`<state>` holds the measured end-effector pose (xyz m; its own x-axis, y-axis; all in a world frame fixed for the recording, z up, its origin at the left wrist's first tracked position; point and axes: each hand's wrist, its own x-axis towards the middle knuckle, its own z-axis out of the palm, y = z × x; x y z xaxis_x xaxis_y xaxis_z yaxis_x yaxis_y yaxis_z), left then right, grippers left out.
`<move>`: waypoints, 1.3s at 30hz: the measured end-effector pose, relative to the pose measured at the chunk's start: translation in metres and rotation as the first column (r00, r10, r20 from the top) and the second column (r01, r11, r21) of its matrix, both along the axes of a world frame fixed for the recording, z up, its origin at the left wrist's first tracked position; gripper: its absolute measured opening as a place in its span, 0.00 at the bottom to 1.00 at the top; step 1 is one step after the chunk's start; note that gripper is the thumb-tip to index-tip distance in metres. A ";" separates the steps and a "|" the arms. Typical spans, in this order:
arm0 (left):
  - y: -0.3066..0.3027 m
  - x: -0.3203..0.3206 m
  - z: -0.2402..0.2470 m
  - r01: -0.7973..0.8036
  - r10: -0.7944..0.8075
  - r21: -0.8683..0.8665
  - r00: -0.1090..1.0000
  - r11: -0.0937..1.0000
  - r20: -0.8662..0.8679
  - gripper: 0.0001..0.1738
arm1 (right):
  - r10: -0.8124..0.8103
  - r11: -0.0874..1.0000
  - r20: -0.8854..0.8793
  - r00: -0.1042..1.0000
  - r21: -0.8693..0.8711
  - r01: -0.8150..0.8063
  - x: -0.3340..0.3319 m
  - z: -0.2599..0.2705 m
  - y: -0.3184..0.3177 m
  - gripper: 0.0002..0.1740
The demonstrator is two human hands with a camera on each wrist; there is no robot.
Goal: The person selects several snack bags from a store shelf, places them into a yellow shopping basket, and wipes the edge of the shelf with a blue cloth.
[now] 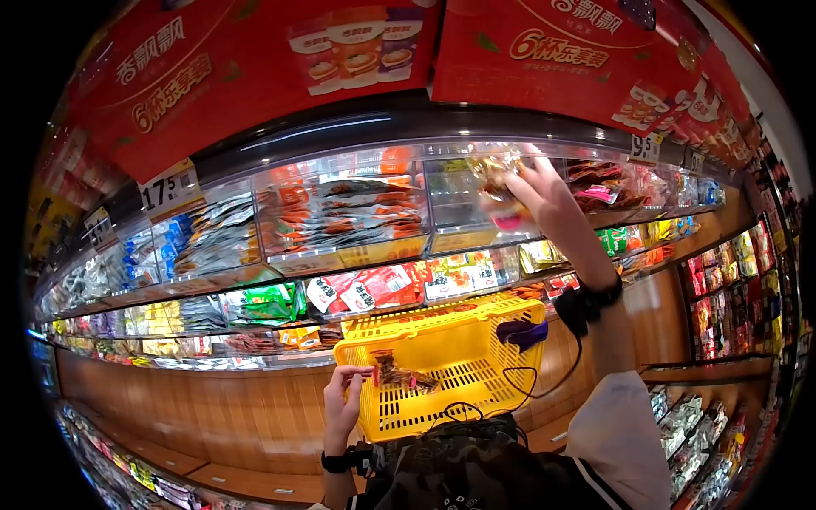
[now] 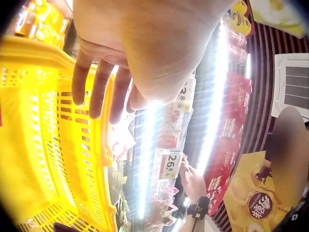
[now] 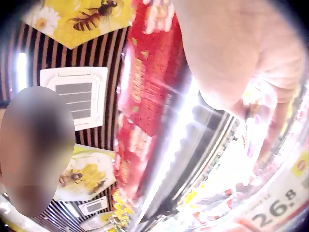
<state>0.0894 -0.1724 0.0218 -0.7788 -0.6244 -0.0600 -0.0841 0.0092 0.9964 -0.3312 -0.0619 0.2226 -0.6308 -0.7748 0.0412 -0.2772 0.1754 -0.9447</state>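
Note:
My right hand (image 1: 544, 197) is raised at the upper shelf and grips shiny clear-and-brown snack packets (image 1: 495, 174) with some pink on them. In the right wrist view the thumb and fingers of the right hand (image 3: 241, 53) close round the crinkled clear wrapper (image 3: 258, 116). Low in front of me, my left hand (image 1: 342, 406) is at the left rim of a yellow shopping basket (image 1: 510, 361), its fingers loosely extended. The left wrist view shows nothing in the left hand (image 2: 140, 48). Brown snack packets (image 1: 404, 376) lie inside the basket, close to the left fingertips.
Clear shelf bins hold stacked snack bags (image 1: 348, 208), with red bags (image 1: 370, 289) on the tier below. Price tags (image 1: 170, 189) and red promotional boards (image 1: 255, 68) run along the top. A dark purple item (image 1: 522, 334) lies at the basket's right side; a cable hangs beside it.

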 end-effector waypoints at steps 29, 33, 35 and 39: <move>0.001 0.024 -0.023 -0.110 0.114 -0.030 0.968 0.994 0.225 0.06 | 0.780 0.318 0.300 0.550 0.566 -0.760 0.171 -0.249 0.034 0.24; 0.000 0.025 -0.025 -0.112 0.113 -0.018 0.969 0.994 0.218 0.07 | 0.652 0.310 0.332 0.681 0.704 -0.639 0.193 -0.398 0.057 0.41; 0.002 0.024 -0.023 -0.103 0.109 -0.035 0.969 0.994 0.221 0.07 | 0.495 0.302 0.489 0.718 0.678 -0.670 0.207 -0.438 0.071 0.54; 0.002 0.024 -0.028 -0.108 0.113 -0.033 0.970 0.994 0.217 0.07 | 0.597 0.276 0.308 0.741 0.788 -0.550 0.235 -0.433 0.072 0.58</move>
<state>0.1135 -0.1703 -0.0060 -0.6743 -0.7088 -0.2070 -0.3011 0.0080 0.9535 -0.0962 0.0103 -0.2109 -0.0251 -0.6215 -0.7830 -0.6664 0.5943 -0.4503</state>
